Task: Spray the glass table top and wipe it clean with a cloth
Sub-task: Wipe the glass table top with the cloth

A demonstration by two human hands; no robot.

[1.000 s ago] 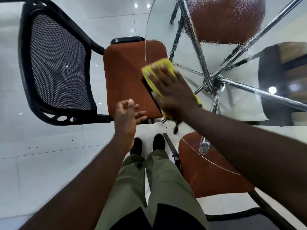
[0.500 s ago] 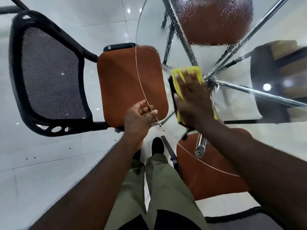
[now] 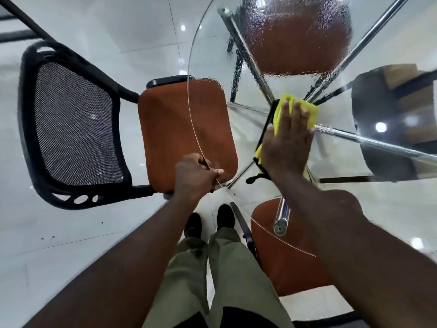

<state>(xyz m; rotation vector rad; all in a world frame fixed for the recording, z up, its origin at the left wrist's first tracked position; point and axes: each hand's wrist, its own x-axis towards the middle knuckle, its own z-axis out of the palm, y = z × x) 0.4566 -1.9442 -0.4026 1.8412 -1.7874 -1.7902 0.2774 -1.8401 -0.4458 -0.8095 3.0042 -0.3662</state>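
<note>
**wipe_guy:** Head view, starting nearest the wiper: the left hand [image 3: 197,172] has its grip pinched on the near rim of the round glass table [image 3: 236,119], thumb on top, fingers curled under the edge. Good habit imo, since it steadies the top while the other arm leans in. Further in, the right hand [image 3: 287,140] lies flat and spread on the yellow cloth [image 3: 309,110], pressing it onto the glass near the middle, just over where the chrome legs [image 3: 340,133] meet. So that grip isn't clenched on anything, it's an open palm pinning the cloth down.

**glassfan22:** Agreed. For the wipe itself I'd say keep the palm flat, use overlapping strokes, and work outward into the wet part. A black edge of the cloth hangs out near the wrist, so maybe refold it to stop it dragging streaks.

**wipe_guy:** About the glass: the near part looks clear, and the orange chair seat [image 3: 184,138] under it shows sharp. The far part is thick with spray droplets [image 3: 298,39], and another orange seat behind them looks speckled. The droplet line starts roughly level with the far edge of the near seat.

**glassfan22:** So my guess is about half remains. Can't spot a spray bottle anywhere.
</note>
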